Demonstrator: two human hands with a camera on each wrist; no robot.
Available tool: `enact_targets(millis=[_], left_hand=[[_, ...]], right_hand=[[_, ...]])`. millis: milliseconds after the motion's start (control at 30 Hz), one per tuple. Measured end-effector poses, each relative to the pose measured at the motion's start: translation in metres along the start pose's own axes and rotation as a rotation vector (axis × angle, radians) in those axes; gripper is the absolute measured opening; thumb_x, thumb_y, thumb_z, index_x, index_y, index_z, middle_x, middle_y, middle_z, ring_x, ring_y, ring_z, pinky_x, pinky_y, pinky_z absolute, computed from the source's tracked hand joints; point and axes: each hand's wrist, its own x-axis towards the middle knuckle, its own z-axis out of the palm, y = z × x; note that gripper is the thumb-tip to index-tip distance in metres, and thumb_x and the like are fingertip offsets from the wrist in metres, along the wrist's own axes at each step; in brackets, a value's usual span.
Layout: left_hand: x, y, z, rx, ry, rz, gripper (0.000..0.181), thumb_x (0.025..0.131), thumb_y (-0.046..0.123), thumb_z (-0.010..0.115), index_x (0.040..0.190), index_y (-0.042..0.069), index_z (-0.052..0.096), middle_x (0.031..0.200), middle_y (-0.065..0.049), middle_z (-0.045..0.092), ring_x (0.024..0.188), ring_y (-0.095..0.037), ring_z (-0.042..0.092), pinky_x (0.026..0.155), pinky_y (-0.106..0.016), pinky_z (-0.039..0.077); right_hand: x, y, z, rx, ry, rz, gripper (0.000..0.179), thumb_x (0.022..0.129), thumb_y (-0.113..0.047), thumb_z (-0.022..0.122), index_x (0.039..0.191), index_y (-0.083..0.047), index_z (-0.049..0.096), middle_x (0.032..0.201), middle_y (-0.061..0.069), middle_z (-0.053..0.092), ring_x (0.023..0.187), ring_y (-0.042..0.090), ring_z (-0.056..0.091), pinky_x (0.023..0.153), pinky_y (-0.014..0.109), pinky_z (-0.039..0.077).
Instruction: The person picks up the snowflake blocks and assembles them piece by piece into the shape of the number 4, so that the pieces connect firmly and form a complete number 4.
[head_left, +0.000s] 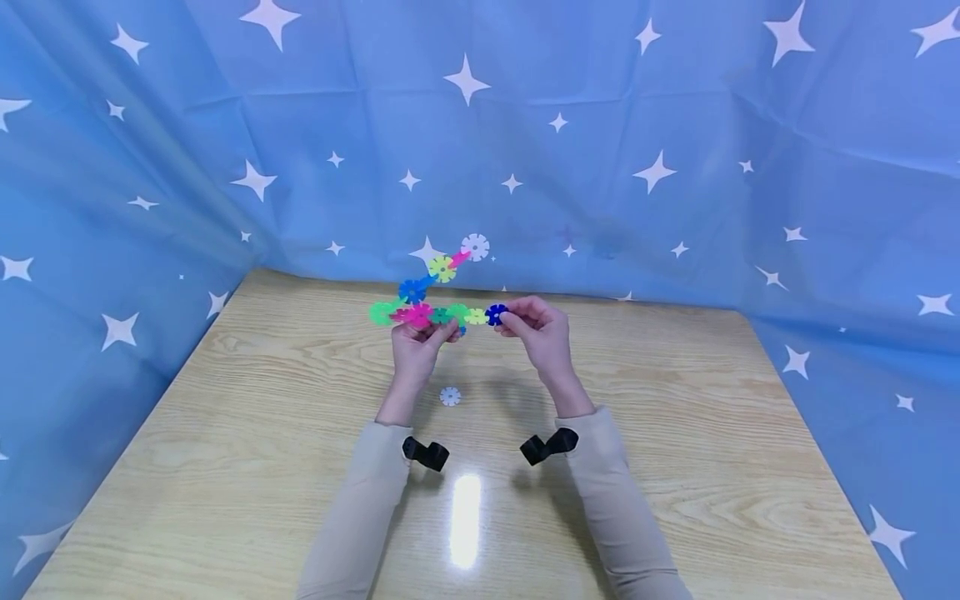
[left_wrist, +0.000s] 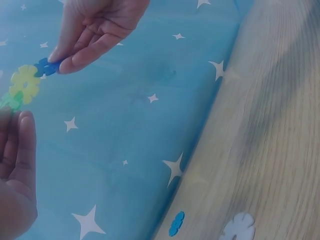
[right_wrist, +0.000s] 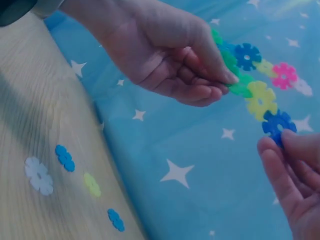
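Slotted plastic snowflake discs are linked into a bent chain (head_left: 412,291) of blue, green, pink, yellow and white pieces. My left hand (head_left: 417,350) grips the chain near its green discs (right_wrist: 243,86), thumb on the near side. At the chain's right end, a yellow disc (right_wrist: 261,101) sticks out past the left fingertips. My right hand (head_left: 546,337) pinches a dark blue disc (head_left: 496,315) between thumb and fingers, its edge right at the yellow disc's rim. From the bend at the left, the other arm of the chain rises to a white disc (head_left: 475,247).
On the wooden table (head_left: 675,433) lie a loose white disc (head_left: 450,397), two blue discs, one nearer (right_wrist: 65,158) and one farther (right_wrist: 116,220), and a yellow disc (right_wrist: 92,185). A blue star-patterned curtain (head_left: 570,167) hangs behind the table and at its sides.
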Motion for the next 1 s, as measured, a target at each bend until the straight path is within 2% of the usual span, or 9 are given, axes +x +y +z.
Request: enact_targets(millis=[67, 200, 300, 433, 500, 700, 867, 933, 1000], left_hand=[[-0.0006, 0.0003, 0.0001, 0.013, -0.001, 0.005, 0.010, 0.080, -0.018, 0.061, 0.073, -0.021, 0.055, 0.066, 0.006, 0.069, 0.060, -0.009, 0.066, 0.065, -0.025, 0.058], [-0.0016, 0.0011, 0.0014, 0.020, 0.017, 0.014, 0.009, 0.079, -0.019, 0.060, 0.078, -0.025, 0.054, 0.067, 0.007, 0.069, 0.060, -0.009, 0.066, 0.064, -0.025, 0.058], [-0.0034, 0.0030, 0.0039, -0.006, 0.022, 0.013, 0.003, 0.078, -0.020, 0.061, 0.075, -0.018, 0.060, 0.067, 0.006, 0.069, 0.059, -0.009, 0.066, 0.065, -0.026, 0.058], [-0.0042, 0.0053, 0.0058, -0.025, -0.003, -0.008, 0.022, 0.080, -0.016, 0.062, 0.073, 0.003, 0.069, 0.066, 0.003, 0.069, 0.060, -0.010, 0.067, 0.067, -0.027, 0.058], [-0.0033, 0.0053, 0.0051, -0.013, -0.013, -0.023, 0.028, 0.082, -0.014, 0.062, 0.074, 0.012, 0.069, 0.066, 0.003, 0.069, 0.061, -0.010, 0.067, 0.067, -0.027, 0.059], [-0.0013, 0.0073, 0.0054, 0.063, 0.026, -0.078, 0.018, 0.082, -0.008, 0.066, 0.070, 0.005, 0.062, 0.068, 0.004, 0.068, 0.065, -0.010, 0.067, 0.069, -0.027, 0.058], [-0.0016, 0.0083, 0.0058, 0.078, 0.066, -0.066, 0.011, 0.079, -0.008, 0.069, 0.083, 0.000, 0.064, 0.096, 0.000, 0.067, 0.077, -0.009, 0.066, 0.072, -0.023, 0.056], [-0.0018, 0.0077, 0.0057, 0.052, 0.055, -0.042, 0.016, 0.079, -0.010, 0.067, 0.092, -0.002, 0.065, 0.106, -0.001, 0.065, 0.084, -0.010, 0.066, 0.075, -0.024, 0.056], [-0.0026, 0.0078, 0.0055, 0.018, 0.037, -0.032, 0.019, 0.080, -0.012, 0.065, 0.095, -0.001, 0.065, 0.107, -0.001, 0.066, 0.090, -0.010, 0.065, 0.078, -0.023, 0.055]], right_hand=[[-0.0011, -0.0001, 0.0010, 0.001, 0.004, -0.012, 0.014, 0.084, 0.009, 0.064, 0.092, 0.018, 0.058, 0.077, -0.003, 0.068, 0.064, 0.009, 0.065, 0.062, 0.023, 0.058], [-0.0042, -0.0015, 0.0047, 0.005, 0.011, -0.049, 0.007, 0.083, 0.009, 0.065, 0.087, 0.014, 0.060, 0.075, -0.002, 0.068, 0.062, 0.009, 0.065, 0.061, 0.023, 0.058], [-0.0052, -0.0018, 0.0046, 0.003, 0.008, -0.068, 0.003, 0.083, 0.010, 0.064, 0.085, 0.008, 0.063, 0.075, -0.002, 0.068, 0.062, 0.010, 0.065, 0.061, 0.024, 0.058], [-0.0046, -0.0037, 0.0021, -0.019, -0.006, -0.079, 0.004, 0.084, 0.010, 0.062, 0.087, 0.012, 0.061, 0.076, -0.001, 0.068, 0.063, 0.009, 0.065, 0.062, 0.024, 0.058], [-0.0045, -0.0056, 0.0016, -0.026, -0.013, -0.080, 0.008, 0.084, 0.010, 0.062, 0.089, 0.015, 0.059, 0.076, -0.001, 0.068, 0.064, 0.008, 0.065, 0.062, 0.023, 0.058], [-0.0051, -0.0074, 0.0006, 0.008, -0.029, -0.075, 0.014, 0.085, 0.008, 0.062, 0.091, 0.019, 0.056, 0.077, -0.001, 0.068, 0.064, 0.009, 0.066, 0.063, 0.024, 0.058], [-0.0049, -0.0069, 0.0002, 0.006, -0.036, -0.092, 0.014, 0.085, 0.008, 0.062, 0.091, 0.020, 0.056, 0.077, -0.002, 0.068, 0.065, 0.009, 0.066, 0.063, 0.024, 0.058], [-0.0046, -0.0064, -0.0003, 0.005, -0.037, -0.090, 0.014, 0.085, 0.008, 0.062, 0.091, 0.019, 0.056, 0.077, -0.002, 0.068, 0.065, 0.009, 0.066, 0.064, 0.024, 0.058], [-0.0041, -0.0060, -0.0010, 0.011, -0.031, -0.077, 0.012, 0.086, 0.007, 0.062, 0.091, 0.017, 0.057, 0.077, -0.001, 0.068, 0.065, 0.009, 0.066, 0.064, 0.024, 0.058]])
